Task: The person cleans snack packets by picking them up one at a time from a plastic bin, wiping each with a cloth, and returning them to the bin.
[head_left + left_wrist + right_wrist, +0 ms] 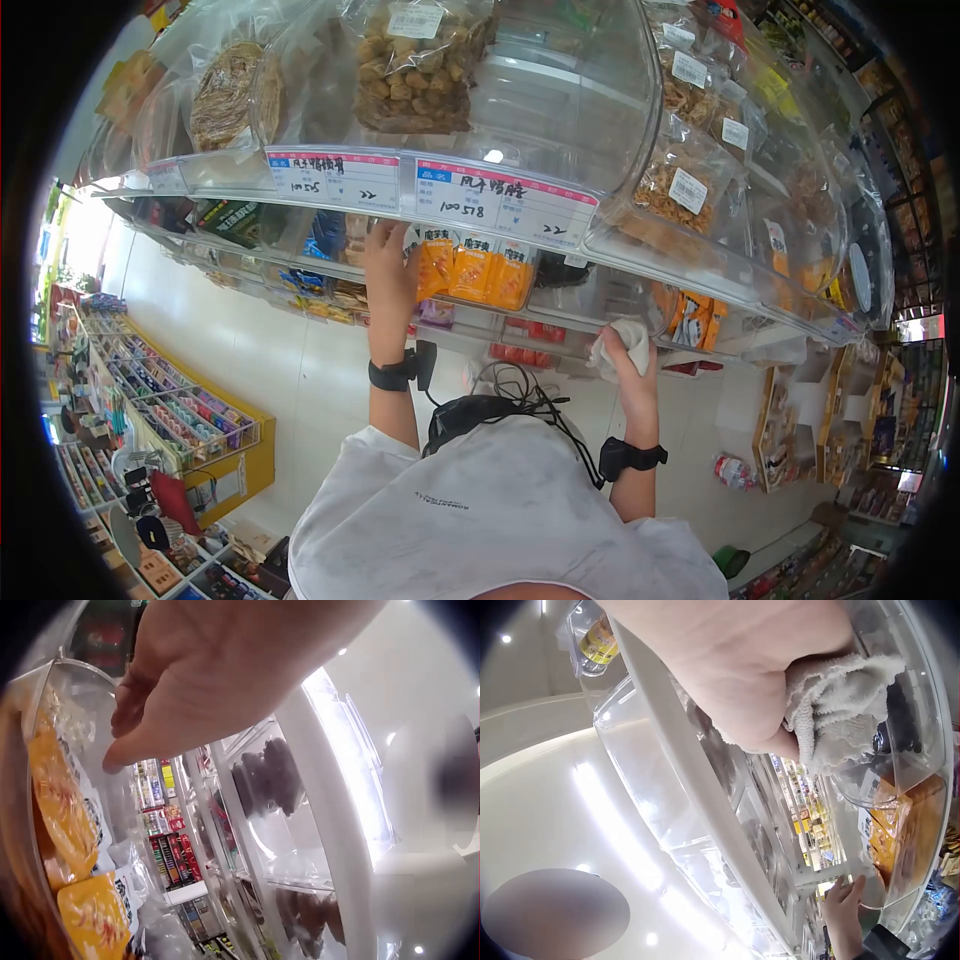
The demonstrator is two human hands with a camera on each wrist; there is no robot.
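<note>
My left hand [392,268] reaches up to the lower shelf, at the left end of a clear plastic bin with orange snack packets [474,274]. Its thumb and fingers are loosely bent in the left wrist view, right at the clear wall [105,690] of that bin, beside the packets [64,810]. The right hand [636,376] grips a crumpled white cloth [610,350], a textured rag [840,720] in the right wrist view. This hand is at the front of the same shelf, farther right, near a bin of dark packets [562,270].
Above the hands juts an upper row of clear bins with price labels [505,205] and bagged dried snacks [418,70]. Red packets [527,330] lie on a lower tier. A yellow-ended display rack [235,480] stands to the left, with wooden shelving [775,430] to the right.
</note>
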